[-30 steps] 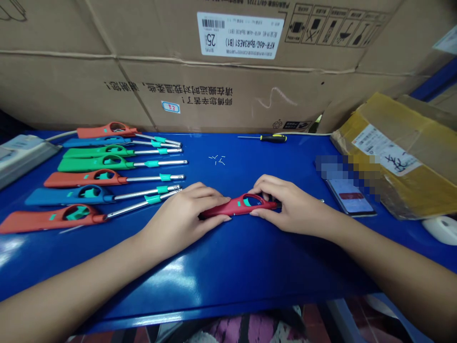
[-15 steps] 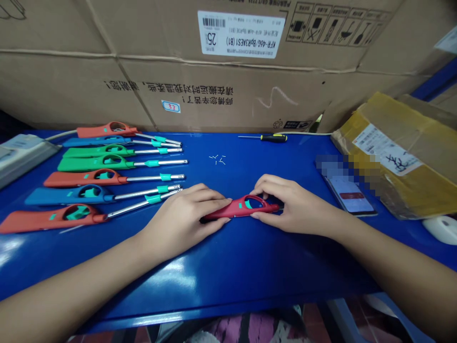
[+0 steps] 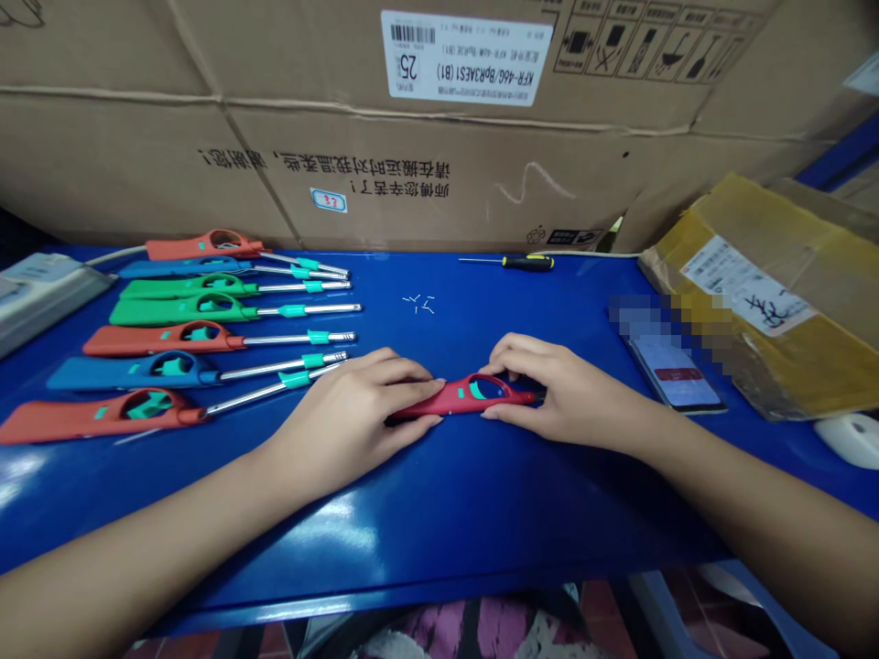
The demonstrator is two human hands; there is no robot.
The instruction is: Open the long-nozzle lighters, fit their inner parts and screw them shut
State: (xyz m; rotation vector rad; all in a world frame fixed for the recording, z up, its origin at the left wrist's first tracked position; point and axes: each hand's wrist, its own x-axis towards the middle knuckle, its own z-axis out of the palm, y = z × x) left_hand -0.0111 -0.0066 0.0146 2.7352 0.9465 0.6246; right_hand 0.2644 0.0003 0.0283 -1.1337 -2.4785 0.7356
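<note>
Left hand [image 3: 367, 403] and right hand [image 3: 567, 394]: fingers pinching red lighter [image 3: 459, 396], rear and front; likely light, stiff, slick; grip opposite edges

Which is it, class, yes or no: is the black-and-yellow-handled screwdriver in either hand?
No, the screwdriver lies on the glossy blue table beyond the left hand and right hand, touching neither.
</note>
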